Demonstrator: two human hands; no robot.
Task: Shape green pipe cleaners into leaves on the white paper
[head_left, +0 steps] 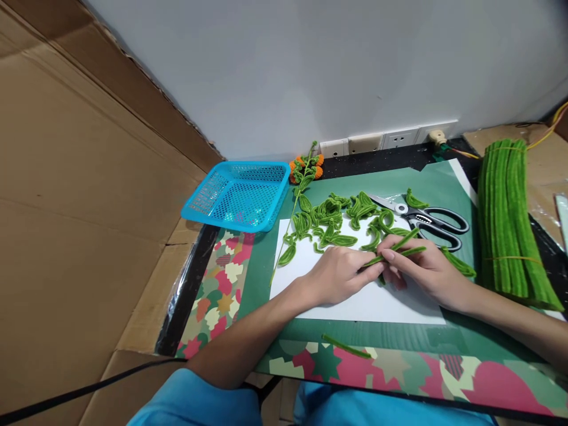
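Observation:
Both hands meet over a white sheet of paper (310,260) on the table. My left hand (339,275) pinches one end of a green pipe cleaner piece (397,247). My right hand (423,266) has its fingers closed round the same piece, whose free ends stick out up and to the right. Just behind the hands lies a heap of bent green pipe cleaner leaves (337,219). A long green stem with leaves and orange flowers (302,189) runs along the paper's left edge.
Black-handled scissors (428,220) lie behind my right hand. A thick bundle of long green pipe cleaners (510,222) rests at the right. A blue mesh basket (237,195) stands at the back left. One loose green piece (346,347) lies near the front edge. Cardboard walls rise on the left.

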